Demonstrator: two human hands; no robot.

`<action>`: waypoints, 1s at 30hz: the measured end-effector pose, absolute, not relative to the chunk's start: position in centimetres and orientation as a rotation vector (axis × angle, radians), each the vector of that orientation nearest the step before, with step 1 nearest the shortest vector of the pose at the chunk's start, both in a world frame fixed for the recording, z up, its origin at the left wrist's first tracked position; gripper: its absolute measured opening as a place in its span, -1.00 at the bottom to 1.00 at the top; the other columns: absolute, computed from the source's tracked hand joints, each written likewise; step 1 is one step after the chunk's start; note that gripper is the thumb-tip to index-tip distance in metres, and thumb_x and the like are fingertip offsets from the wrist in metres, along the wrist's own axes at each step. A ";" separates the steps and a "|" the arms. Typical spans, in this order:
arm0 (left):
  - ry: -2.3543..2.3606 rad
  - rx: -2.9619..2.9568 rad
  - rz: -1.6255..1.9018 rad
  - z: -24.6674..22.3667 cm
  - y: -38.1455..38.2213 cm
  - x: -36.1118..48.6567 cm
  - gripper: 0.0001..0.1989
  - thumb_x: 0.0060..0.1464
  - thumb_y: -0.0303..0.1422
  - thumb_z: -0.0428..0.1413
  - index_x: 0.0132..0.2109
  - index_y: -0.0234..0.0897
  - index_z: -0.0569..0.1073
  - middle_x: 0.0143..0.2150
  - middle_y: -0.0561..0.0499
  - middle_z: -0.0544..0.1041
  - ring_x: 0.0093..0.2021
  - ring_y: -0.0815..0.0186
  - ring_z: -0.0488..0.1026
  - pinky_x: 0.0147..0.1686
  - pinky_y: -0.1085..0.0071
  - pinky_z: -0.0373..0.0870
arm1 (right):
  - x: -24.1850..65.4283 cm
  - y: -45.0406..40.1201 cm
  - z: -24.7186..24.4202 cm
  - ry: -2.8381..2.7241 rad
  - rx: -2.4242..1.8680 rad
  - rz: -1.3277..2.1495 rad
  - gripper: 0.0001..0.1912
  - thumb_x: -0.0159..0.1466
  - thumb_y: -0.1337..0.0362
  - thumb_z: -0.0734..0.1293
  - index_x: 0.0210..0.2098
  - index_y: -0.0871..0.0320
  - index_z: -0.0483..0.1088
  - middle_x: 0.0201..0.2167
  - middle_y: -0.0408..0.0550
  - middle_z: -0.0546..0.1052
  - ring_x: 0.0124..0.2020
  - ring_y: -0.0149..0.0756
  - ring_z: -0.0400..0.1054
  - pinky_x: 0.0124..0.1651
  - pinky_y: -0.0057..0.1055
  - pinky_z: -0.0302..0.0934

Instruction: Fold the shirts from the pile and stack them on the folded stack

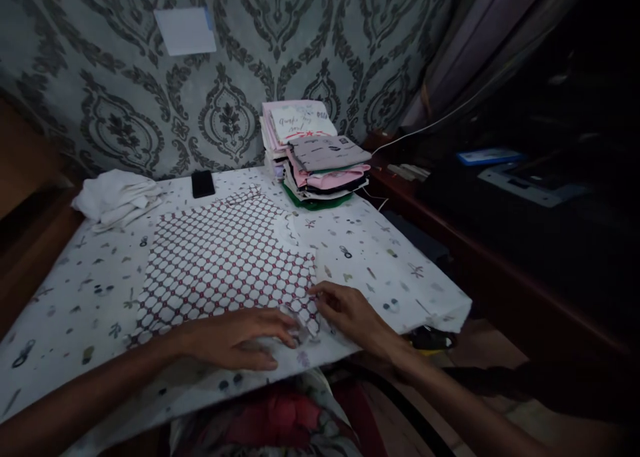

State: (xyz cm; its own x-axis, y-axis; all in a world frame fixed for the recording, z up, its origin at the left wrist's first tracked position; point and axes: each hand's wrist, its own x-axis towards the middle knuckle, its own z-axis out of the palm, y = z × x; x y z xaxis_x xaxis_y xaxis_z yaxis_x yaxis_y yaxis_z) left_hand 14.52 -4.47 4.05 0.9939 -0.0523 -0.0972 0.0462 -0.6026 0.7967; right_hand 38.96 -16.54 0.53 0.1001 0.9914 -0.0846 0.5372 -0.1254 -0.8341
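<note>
A white garment [225,257] with a dark lattice pattern and red dots lies spread flat on the table, with a curved cut-out along its right side. Over its near edge rests my left hand [240,337], palm down, fingers stretched out and holding nothing. The fingertips are close to the garment's lower right corner. At that corner my right hand [353,313] has its fingers curled and drawn together on the garment's right edge; the thumb is mostly hidden. The table [400,270] is covered with a white printed cloth.
Folded fabrics [327,167] stand in stacks at the back. A black phone [203,184] and a crumpled white cloth [120,197] lie at the back left. To the right is a dark desk [480,263] with a thin white cable [425,129]. A patterned wall [230,90] closes off the back.
</note>
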 end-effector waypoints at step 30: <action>1.230 2.743 0.195 -3.9 16.0 5.5 -0.42 0.39 -0.05 -0.25 0.40 -0.17 0.21 0.46 -0.13 0.18 0.45 0.10 0.09 0.39 -0.03 -0.01 | 39.2 7.9 -3.1 -2.199 -1.897 0.137 -0.49 0.45 0.21 0.15 0.31 0.33 0.25 0.39 0.22 0.23 0.42 -0.10 0.06 0.43 -0.13 -0.04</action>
